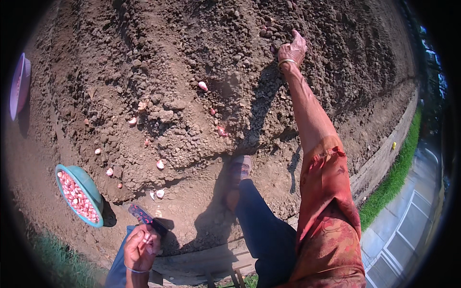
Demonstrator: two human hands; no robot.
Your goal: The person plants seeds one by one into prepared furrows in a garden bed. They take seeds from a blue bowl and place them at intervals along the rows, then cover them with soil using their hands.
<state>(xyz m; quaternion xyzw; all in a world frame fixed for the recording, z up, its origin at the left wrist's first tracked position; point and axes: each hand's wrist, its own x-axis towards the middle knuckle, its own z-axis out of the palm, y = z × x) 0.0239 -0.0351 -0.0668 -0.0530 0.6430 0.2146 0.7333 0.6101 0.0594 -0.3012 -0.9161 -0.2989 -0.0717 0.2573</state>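
My left hand (138,248) is near the bottom, palm up, with its fingers curled around a few pale pink garlic cloves (148,238). Stretched far forward, my right hand (293,52) is at the tilled soil (230,46); its fingertips are hidden, so I cannot tell whether it holds a clove. A reddish clove (272,48) lies just left of that hand. More cloves are scattered on the soil, among them a pink one (202,86), a split one (222,131) and a whitish one (160,164).
A teal plastic basin (88,187) full of cloves tilts on the ground at left. Farther left is a pink basin (21,84). My shod feet stand at the bed's near edge. A low wall (376,154), a grass strip (392,183) and paving run along the right.
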